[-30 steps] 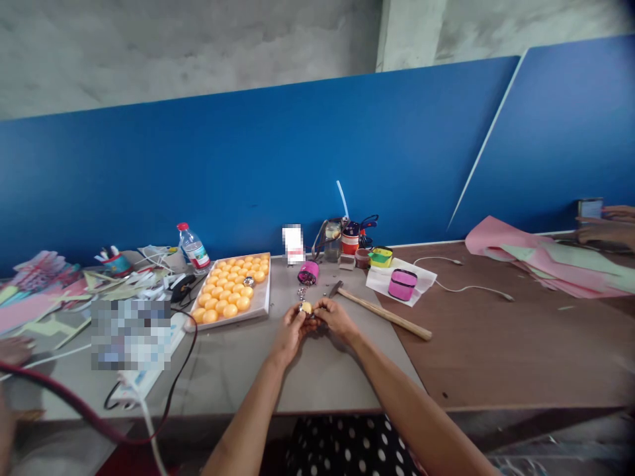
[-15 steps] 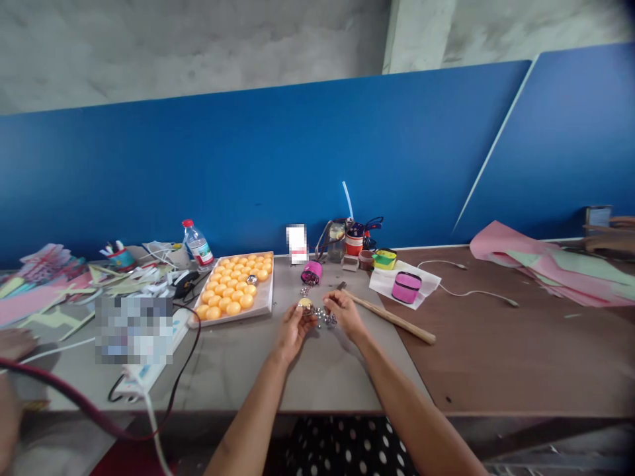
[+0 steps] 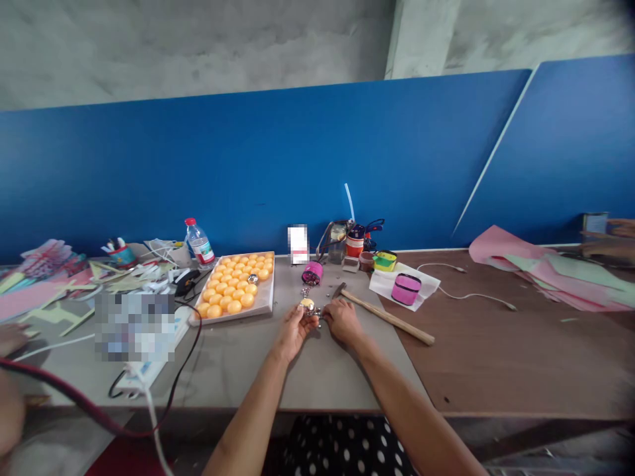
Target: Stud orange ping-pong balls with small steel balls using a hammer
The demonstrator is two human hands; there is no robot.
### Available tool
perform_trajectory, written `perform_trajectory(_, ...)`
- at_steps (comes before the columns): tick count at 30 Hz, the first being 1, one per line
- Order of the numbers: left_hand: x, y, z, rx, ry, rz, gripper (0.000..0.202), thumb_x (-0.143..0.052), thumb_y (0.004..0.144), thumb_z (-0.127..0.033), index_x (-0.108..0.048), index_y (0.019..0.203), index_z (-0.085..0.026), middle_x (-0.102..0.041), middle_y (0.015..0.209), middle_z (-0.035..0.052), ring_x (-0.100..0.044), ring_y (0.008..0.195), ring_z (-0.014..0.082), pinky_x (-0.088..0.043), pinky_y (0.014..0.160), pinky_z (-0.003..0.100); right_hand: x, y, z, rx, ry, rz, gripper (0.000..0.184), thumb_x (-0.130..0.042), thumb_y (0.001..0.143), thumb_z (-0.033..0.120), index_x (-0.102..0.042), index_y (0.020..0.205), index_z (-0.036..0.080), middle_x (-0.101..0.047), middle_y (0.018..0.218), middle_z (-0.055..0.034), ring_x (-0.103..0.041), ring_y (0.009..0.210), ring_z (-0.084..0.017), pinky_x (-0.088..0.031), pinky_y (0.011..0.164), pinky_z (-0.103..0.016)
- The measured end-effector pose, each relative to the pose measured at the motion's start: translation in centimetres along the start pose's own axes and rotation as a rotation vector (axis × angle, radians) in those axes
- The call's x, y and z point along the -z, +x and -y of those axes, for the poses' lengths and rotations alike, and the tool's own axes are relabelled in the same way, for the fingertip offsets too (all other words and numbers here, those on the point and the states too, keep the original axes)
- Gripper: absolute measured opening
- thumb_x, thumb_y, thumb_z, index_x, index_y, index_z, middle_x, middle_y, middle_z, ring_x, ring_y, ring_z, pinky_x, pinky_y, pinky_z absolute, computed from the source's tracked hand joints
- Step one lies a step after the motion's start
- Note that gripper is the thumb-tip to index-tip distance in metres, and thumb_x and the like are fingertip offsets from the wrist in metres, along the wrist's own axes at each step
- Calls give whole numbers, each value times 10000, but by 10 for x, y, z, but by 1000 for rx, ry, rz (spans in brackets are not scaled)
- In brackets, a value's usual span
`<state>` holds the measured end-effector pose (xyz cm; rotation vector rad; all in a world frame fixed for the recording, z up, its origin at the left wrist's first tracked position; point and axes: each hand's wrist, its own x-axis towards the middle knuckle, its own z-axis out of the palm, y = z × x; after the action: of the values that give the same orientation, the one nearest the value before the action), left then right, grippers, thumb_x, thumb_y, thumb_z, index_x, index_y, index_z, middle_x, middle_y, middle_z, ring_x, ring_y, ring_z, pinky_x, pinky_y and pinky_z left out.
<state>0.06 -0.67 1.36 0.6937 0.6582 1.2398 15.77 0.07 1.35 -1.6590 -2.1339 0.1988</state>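
My left hand (image 3: 292, 332) is closed around a small yellow ball (image 3: 307, 304) with shiny silver bits on its surface. Low over the desk, my right hand (image 3: 343, 320) has its fingers bent together at a little cluster of silver metal pieces (image 3: 319, 315) beside the ball. What those fingers pinch, if anything, is too small to make out. Behind the hands lies a pink pouch-like container (image 3: 312, 273) on its side, with more silver pieces (image 3: 305, 291) in front of its mouth. A hammer (image 3: 391, 314) with a wooden handle rests just right of my right hand.
Left of the hands stands a white tray (image 3: 268, 301) of orange balls, one silver-covered. A water bottle (image 3: 200, 244), a power strip (image 3: 153, 360) and cables are farther left. A pink and black case (image 3: 406, 289) lies on white paper to the right. Another person's hand (image 3: 12, 338) shows at the left edge.
My right hand has come down lower over the metal pieces, with its fingers curled more. The hammer head shows more fully. My left hand keeps holding the ball in about the same place.
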Motion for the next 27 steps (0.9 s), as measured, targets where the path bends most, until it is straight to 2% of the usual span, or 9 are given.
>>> perform_trajectory(5, -1, -1, -1, 11, -17, -12, 237, -691, 709, -294, -606, 852, -125, -664, 739, 40, -642, 637, 138, -533, 630, 256, -4, 1, -3, 33, 128, -138, 177, -474, 800, 189, -649, 780, 190, -638, 828, -65, -517, 852, -187, -295, 780, -304)
perform_trajectory(8, -3, -2, -2, 22, -23, -41, 236, -689, 710, -284, -609, 863, -124, -665, 739, 42, -642, 631, 139, -533, 623, 257, -6, 4, -6, 31, 357, -284, 179, -456, 775, 189, -634, 763, 184, -633, 829, -62, -532, 834, -183, -332, 779, -300)
perform_trajectory(11, -4, -3, -3, 40, -26, -68, 218, -682, 716, -277, -606, 855, -126, -667, 754, 44, -642, 628, 140, -536, 617, 260, -6, 8, -8, -47, 648, -339, 161, -460, 733, 215, -618, 752, 196, -627, 784, -42, -542, 757, -173, -379, 712, -285)
perform_trajectory(15, -5, -3, -3, 48, -30, -66, 219, -678, 719, -271, -608, 868, -126, -671, 759, 47, -643, 633, 142, -537, 617, 259, -6, 14, -12, -175, 927, -330, 105, -517, 689, 279, -575, 678, 193, -550, 613, 5, -474, 573, -134, -363, 582, -262)
perform_trajectory(19, -5, -3, -3, 50, -37, -70, 199, -673, 723, -261, -606, 852, -126, -669, 744, 46, -642, 624, 143, -537, 617, 264, -10, 16, -13, -218, 1195, -314, 164, -591, 653, 329, -570, 721, 181, -481, 558, 43, -407, 516, -96, -319, 521, -232)
perform_trajectory(24, -5, -4, -4, 42, -38, -67, 208, -673, 725, -251, -599, 866, -118, -672, 760, 49, -641, 617, 141, -538, 619, 270, -12, 13, -7, -250, 1417, -116, 262, -659, 638, 393, -620, 760, 165, -475, 540, 48, -387, 495, -71, -275, 484, -208)
perform_trajectory(27, -5, -4, -4, 44, -34, -62, 212, -668, 732, -248, -599, 878, -112, -674, 765, 53, -643, 618, 146, -539, 621, 276, -11, 11, -4, -246, 1535, -53, 268, -712, 599, 369, -623, 762, 176, -503, 571, 48, -409, 502, -64, -280, 483, -199)
